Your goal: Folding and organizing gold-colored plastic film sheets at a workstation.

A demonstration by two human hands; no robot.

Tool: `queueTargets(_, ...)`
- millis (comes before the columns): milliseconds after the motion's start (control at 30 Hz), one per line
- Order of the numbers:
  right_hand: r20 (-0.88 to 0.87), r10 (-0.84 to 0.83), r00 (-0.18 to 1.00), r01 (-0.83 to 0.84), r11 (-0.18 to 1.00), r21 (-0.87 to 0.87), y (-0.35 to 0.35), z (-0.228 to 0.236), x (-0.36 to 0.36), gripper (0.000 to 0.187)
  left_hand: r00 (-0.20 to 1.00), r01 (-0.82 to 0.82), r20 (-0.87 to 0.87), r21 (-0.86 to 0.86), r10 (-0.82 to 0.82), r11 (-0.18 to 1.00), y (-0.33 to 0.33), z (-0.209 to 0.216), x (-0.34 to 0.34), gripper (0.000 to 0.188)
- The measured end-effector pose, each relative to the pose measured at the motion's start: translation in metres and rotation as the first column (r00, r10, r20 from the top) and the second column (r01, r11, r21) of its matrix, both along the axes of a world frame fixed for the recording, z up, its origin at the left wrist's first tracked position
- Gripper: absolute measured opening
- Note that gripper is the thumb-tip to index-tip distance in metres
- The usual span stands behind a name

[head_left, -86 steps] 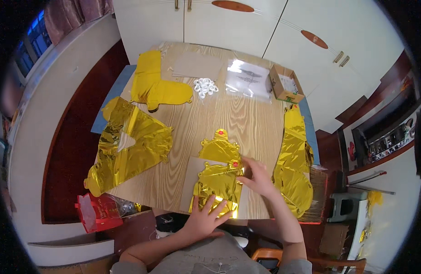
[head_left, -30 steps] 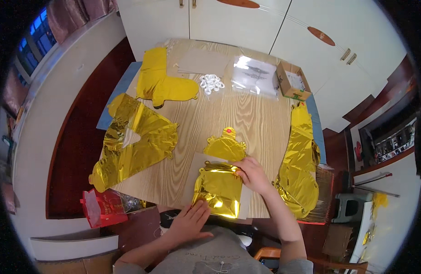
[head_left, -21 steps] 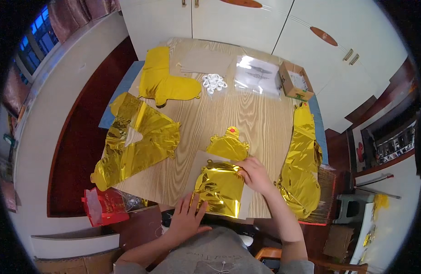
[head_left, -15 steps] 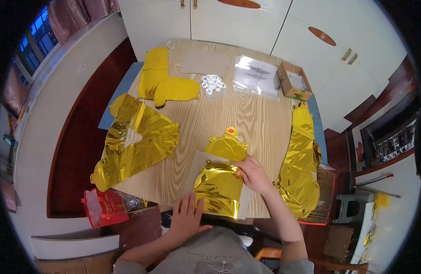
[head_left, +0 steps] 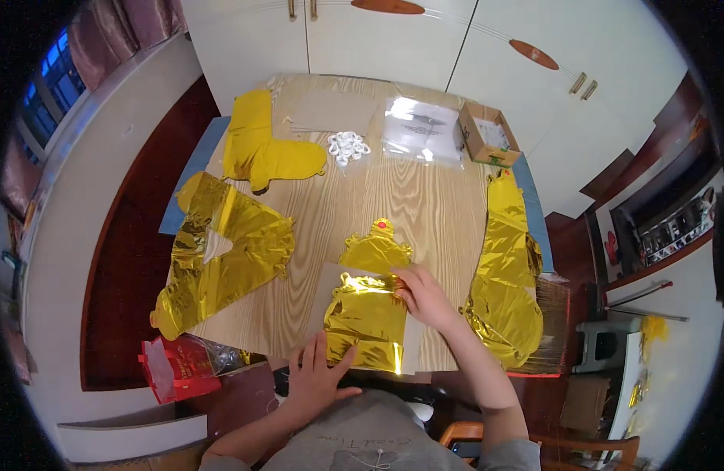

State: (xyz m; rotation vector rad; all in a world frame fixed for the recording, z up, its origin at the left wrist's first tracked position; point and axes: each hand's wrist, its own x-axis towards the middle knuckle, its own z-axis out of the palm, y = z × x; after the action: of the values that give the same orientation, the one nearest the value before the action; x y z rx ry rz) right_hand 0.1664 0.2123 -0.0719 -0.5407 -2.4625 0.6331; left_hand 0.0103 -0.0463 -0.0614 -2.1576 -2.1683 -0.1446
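Observation:
A flat gold foil balloon (head_left: 366,318) lies folded over a pale card sheet (head_left: 411,345) at the table's near edge. Its upper part (head_left: 375,253), with a red spot on the tab, sticks out beyond the card. My right hand (head_left: 426,297) has its fingers bent together on the foil's upper right edge, gripping it there. At the lower left corner of the foil rests my left hand (head_left: 319,378), fingers spread, thumb apart, with nothing held.
More flat gold balloons lie at the left (head_left: 228,255), far left (head_left: 260,149) and right (head_left: 503,275). Farther back are white rings (head_left: 348,147), card sheets (head_left: 330,110), a clear plastic bag (head_left: 422,133) and a small carton (head_left: 488,135). A red bag (head_left: 177,369) stands below the left table edge.
My right hand's fingers have curled more at the foil's upper right edge, and the fold's shine has shifted. My left hand stays at the lower left corner. The whole view has shifted slightly.

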Motion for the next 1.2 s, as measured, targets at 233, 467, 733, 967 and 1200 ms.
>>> queueTargets(233, 0.365, 0.083, 0.927, -0.153, 0.973, 0.170, -0.060, 0.032, 0.034, 0.019, 1.000, -0.008, 0.009, 0.009, 0.008, 1.000, -0.002, -0.006, 0.001, 0.089)
queueTargets(467, 0.140, 0.207, 0.968, -0.248, 0.871, 0.424, -0.114, 0.016, 0.068, 0.027, 1.000, -0.008, 0.023, 0.001, 0.008, 1.000, -0.002, -0.006, 0.002, 0.088)
queueTargets(733, 0.122, 0.079, 0.989, -0.108, 0.961, 0.254, -0.118, 0.013, 0.073, 0.025, 1.000, -0.014, 0.022, -0.019, 0.015, 1.000, -0.003, -0.010, 0.003, 0.085)
queueTargets(967, 0.182, -0.018, 0.983, -0.020, 0.978, 0.207, -0.118, 0.019, 0.067, 0.021, 0.998, -0.010, 0.059, -0.035, 0.012, 0.999, -0.002, -0.005, 0.004, 0.089)
queueTargets(1200, 0.172, 0.048, 0.984, -0.072, 0.988, 0.138, -0.111, 0.022, 0.064, 0.021, 0.915, 0.270, 0.318, -0.020, -0.250, 0.963, 0.023, -0.007, 0.022, 0.100)
